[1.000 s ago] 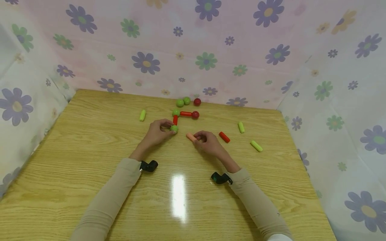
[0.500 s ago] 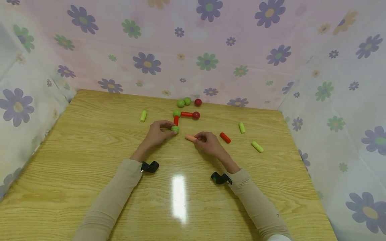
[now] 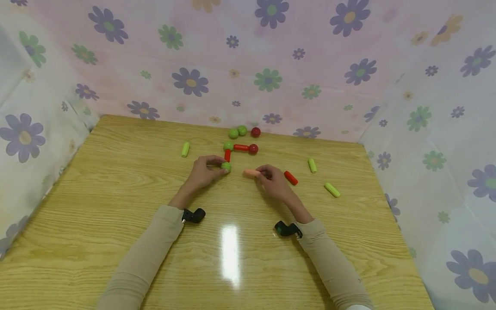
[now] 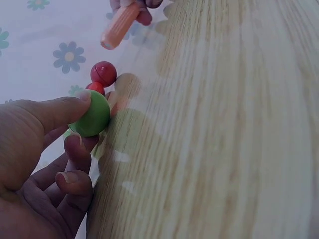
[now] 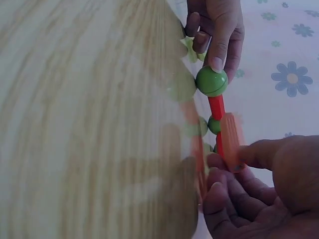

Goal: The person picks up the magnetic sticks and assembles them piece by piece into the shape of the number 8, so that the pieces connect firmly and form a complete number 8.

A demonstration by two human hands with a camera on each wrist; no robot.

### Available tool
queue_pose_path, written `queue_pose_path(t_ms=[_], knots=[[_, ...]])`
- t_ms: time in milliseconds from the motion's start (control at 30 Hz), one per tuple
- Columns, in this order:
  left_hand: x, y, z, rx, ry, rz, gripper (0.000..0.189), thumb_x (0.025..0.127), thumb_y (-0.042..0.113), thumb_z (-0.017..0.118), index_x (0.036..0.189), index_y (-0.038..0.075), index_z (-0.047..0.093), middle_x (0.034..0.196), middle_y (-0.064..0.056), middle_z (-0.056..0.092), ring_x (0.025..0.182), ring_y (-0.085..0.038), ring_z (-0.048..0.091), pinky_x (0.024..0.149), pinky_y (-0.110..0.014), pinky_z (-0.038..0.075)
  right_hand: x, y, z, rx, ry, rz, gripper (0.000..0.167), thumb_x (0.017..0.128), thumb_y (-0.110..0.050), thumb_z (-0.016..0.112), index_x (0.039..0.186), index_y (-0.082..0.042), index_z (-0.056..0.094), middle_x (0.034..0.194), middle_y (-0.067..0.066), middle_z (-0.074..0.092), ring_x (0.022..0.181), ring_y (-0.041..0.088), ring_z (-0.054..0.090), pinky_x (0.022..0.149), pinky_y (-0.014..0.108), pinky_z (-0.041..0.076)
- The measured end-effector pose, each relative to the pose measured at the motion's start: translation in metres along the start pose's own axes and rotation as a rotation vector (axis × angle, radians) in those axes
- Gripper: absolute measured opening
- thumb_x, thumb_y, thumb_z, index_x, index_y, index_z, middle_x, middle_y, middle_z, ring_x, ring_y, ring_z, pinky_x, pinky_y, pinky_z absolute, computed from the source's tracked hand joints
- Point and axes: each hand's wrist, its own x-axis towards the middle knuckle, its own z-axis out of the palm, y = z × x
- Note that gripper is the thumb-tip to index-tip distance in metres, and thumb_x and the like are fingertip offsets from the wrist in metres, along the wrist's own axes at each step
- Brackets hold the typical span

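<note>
Head view shows me the left hand point(image 3: 203, 173) pinching a green ball point(image 3: 226, 166). Nearby, the right hand point(image 3: 274, 183) pinches an orange stick point(image 3: 251, 172).

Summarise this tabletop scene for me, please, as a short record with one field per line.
Left hand: pinches the near green ball
Right hand: holds an orange rod, apart from the assembly
Assembly: near green ball, red rod, corner green ball, second red rod, red ball
Loose balls: two green, one red, near the table's far edge
Loose rods: three yellow-green, one red
Surface: wood-grain table
Backdrop: flowered cloth
</note>
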Motion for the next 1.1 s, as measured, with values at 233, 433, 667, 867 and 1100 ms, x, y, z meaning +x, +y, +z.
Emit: queue_pose_path(t_ms=[233, 433, 667, 867, 1100], knots=[[0.000, 0.002, 0.000, -0.011, -0.006, -0.004, 0.032, 0.092, 0.014, 0.078, 0.121, 0.002, 0.071, 0.120, -0.018, 0.071, 0.110, -0.030, 0.067, 0.089, -0.041, 0.055, 0.004, 0.001, 0.004, 0.142, 0.059, 0.024, 0.030, 0.106, -0.018, 0.057, 0.126, 0.003, 0.063, 0.120, 0.022, 0.065, 0.095, 0.031, 0.064, 0.071, 0.023, 0.050], [0.001, 0.003, 0.001, -0.016, 0.003, -0.007, 0.032, 0.091, 0.012, 0.078, 0.120, 0.001, 0.071, 0.120, -0.019, 0.070, 0.109, -0.031, 0.067, 0.090, -0.044, 0.056, 0.009, 0.000, 0.008, 0.219, 0.065, -0.013, 0.030, 0.105, -0.016, 0.058, 0.128, 0.002, 0.064, 0.123, 0.024, 0.065, 0.096, 0.037, 0.065, 0.072, 0.026, 0.052], [0.002, 0.000, 0.003, -0.065, -0.023, -0.024, 0.034, 0.089, 0.013, 0.080, 0.119, -0.001, 0.070, 0.116, -0.021, 0.070, 0.102, -0.034, 0.071, 0.090, -0.043, 0.057, 0.017, 0.002, 0.015, 0.328, 0.043, -0.023, 0.029, 0.105, -0.013, 0.058, 0.129, 0.002, 0.064, 0.118, 0.025, 0.066, 0.083, 0.023, 0.061, 0.067, 0.023, 0.051], [0.001, 0.001, 0.003, -0.057, -0.024, -0.024, 0.032, 0.090, 0.013, 0.080, 0.118, 0.000, 0.071, 0.116, -0.020, 0.071, 0.102, -0.033, 0.071, 0.090, -0.043, 0.057, 0.020, 0.002, 0.018, 0.320, 0.037, -0.011, 0.029, 0.105, -0.013, 0.058, 0.129, 0.003, 0.063, 0.114, 0.026, 0.066, 0.083, 0.022, 0.062, 0.068, 0.024, 0.051], [0.000, 0.003, 0.002, -0.061, -0.030, -0.030, 0.032, 0.090, 0.013, 0.079, 0.118, 0.001, 0.071, 0.117, -0.018, 0.071, 0.102, -0.032, 0.071, 0.090, -0.043, 0.057, 0.021, 0.002, 0.019, 0.303, 0.025, -0.037, 0.029, 0.104, -0.009, 0.058, 0.129, 0.007, 0.062, 0.112, 0.030, 0.066, 0.086, 0.028, 0.063, 0.067, 0.025, 0.051]])
